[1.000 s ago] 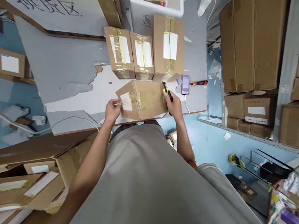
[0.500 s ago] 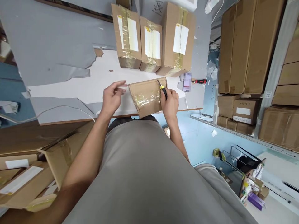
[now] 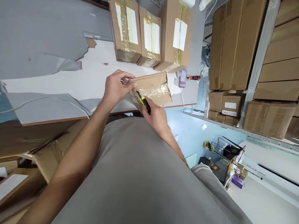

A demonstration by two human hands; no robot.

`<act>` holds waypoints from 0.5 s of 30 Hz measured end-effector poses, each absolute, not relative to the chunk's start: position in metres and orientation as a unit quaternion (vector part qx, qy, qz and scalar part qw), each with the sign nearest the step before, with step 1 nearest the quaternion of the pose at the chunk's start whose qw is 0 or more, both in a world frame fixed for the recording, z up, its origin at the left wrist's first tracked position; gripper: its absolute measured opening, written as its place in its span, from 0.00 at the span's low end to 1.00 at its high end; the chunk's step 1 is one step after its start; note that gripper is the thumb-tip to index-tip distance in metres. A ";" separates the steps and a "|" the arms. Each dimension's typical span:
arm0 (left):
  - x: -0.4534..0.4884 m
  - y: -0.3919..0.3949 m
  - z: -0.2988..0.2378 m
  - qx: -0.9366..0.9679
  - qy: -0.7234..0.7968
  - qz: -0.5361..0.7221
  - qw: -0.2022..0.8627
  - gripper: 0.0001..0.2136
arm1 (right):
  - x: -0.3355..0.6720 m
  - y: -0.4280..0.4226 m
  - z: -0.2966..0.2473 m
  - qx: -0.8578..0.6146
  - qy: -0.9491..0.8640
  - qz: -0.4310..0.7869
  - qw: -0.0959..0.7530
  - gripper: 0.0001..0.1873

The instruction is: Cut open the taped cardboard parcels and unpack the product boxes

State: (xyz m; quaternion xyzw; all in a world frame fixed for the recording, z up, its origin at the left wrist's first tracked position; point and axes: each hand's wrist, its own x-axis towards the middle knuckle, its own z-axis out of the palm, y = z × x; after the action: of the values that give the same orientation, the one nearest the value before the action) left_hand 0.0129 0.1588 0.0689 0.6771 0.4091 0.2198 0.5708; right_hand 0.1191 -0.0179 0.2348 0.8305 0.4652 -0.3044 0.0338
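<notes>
A small flat cardboard box [image 3: 154, 85], banded with shiny clear tape, lies at the table's front edge before me. My left hand [image 3: 118, 85] grips its upper left corner between thumb and fingers. My right hand [image 3: 155, 116] is closed around a yellow and black utility knife [image 3: 145, 104]. The knife's tip points up and left at the taped left end of the box, close below my left thumb. Whether the blade touches the tape I cannot tell.
Three taped, labelled cartons [image 3: 150, 37] stand along the back of the table. To the right lie a phone [image 3: 182, 77] on a white cable and a red-and-black-handled tool [image 3: 194, 77]. Shelves of cartons [image 3: 229, 46] rise further right. An open carton [image 3: 44, 155] sits at lower left.
My left hand has moved onto the box and taken hold of its left corner. My right hand has brought the knife from the box's right side to its left end. The view has shifted.
</notes>
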 end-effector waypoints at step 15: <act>0.015 0.155 0.075 0.669 0.393 0.224 0.589 0.15 | 0.089 0.016 0.245 0.826 0.430 -0.324 0.169 0.34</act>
State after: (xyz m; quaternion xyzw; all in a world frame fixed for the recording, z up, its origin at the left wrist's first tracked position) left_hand 0.0147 0.1554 0.0750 0.6693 0.3930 0.2240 0.5894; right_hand 0.0894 0.0163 0.2448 0.8257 0.4300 -0.3236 0.1691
